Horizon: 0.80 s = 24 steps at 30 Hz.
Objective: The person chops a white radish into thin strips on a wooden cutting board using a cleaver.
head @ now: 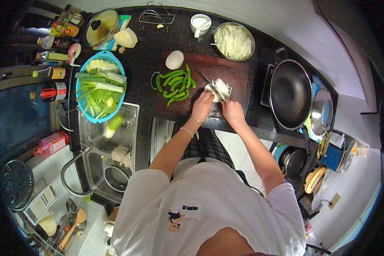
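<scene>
On a dark reddish wooden cutting board (233, 68), my left hand (202, 107) presses its fingertips on a piece of pale white vegetable (208, 88), possibly radish. My right hand (233, 112) grips a kitchen knife (215, 85), its blade standing on edge beside my left fingers. Thin white shreds (224, 87) lie against the blade's right side; the handle is mostly hidden in my fist. Left of my hands, several long green peppers (176, 82) are spread on the board. Behind them rests a whole, pale oval vegetable (174, 60).
White shreds (233, 41) fill a metal bowl at the back. A lidded white jar (200, 24) stands beside it. To the right, a black wok (290, 92) sits on the stove. A blue basket (77, 84) of greens overlaps the steel sink (136, 128) at left.
</scene>
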Motion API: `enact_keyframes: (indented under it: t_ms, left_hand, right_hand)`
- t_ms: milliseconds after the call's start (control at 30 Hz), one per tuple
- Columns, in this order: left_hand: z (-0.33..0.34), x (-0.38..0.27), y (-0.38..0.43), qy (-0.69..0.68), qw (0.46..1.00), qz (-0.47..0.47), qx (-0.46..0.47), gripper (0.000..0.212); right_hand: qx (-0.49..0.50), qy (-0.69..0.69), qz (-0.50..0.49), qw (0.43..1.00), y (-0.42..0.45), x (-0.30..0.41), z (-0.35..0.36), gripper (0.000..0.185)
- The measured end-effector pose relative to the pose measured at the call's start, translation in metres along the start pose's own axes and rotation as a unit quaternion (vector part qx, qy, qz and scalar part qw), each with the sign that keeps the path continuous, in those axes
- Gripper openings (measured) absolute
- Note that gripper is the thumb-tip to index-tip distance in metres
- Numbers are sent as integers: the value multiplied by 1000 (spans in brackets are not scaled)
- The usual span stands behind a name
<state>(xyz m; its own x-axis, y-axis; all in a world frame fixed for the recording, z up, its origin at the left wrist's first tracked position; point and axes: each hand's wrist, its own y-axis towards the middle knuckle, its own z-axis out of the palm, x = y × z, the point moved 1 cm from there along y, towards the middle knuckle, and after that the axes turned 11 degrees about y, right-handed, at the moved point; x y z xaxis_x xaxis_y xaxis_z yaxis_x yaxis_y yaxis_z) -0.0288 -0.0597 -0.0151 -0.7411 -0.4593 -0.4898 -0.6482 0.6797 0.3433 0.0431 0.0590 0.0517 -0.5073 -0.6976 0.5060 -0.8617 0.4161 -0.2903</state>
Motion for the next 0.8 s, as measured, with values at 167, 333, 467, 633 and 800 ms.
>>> enact_keyframes:
  t_ms: [167,333,467,633,800]
  left_hand:
    - [-2,-2,2,-9,1000,-2,7,17]
    - [-1,0,-4,-18,1000,-7,16,17]
    - [-2,2,-5,-22,1000,6,20,18]
    - [-2,4,-5,-21,998,-9,56,22]
    - [-2,3,-6,-38,998,-11,48,22]
  right_hand:
    - [29,-32,49,998,8,-2,17,16]
    - [-2,-6,26,1000,12,-6,28,16]
    - [-18,11,-14,1000,13,-15,21,23]
    - [-4,-8,-11,1000,4,-6,8,24]
    - [0,-16,-9,1000,-2,-1,5,23]
